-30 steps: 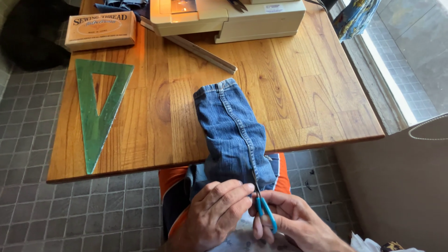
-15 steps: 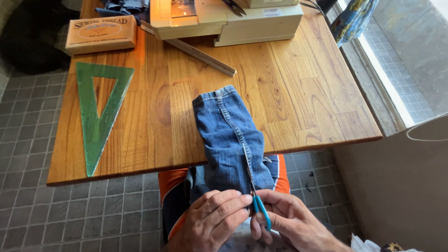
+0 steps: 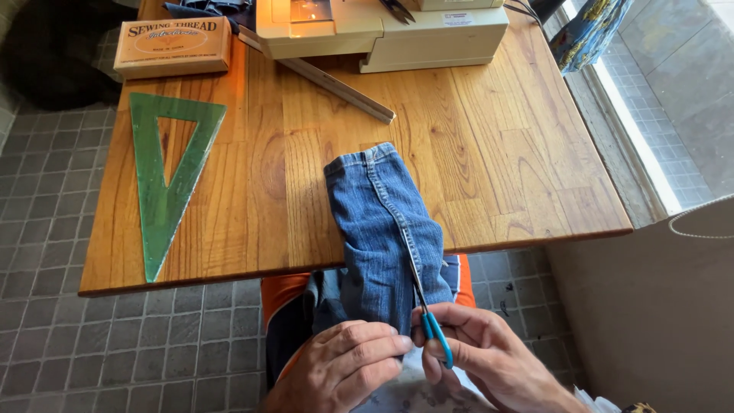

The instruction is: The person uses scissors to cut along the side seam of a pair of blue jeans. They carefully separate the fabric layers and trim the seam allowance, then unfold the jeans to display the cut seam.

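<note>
Right hand (image 3: 478, 352) is pinching the blue-handled snips (image 3: 430, 325), tips in the seam; left hand (image 3: 344, 365) pinches the denim leg (image 3: 382, 229) hanging over the table's (image 3: 497, 153) front edge. Looks floppy but thick, so I'd grab beside the seam.

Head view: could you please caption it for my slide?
Two hands, left and right, work a blue-handled tool along a denim leg's seam.

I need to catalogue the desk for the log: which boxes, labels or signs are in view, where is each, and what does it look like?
Cardboard box: far left corner of the wooden table, flat, rectangular, tan, with an orange oval and dark print on the lid.
White label: small rectangle on the cream sewing machine at the table's far edge; print too small to tell.
No signs or screens.
</note>
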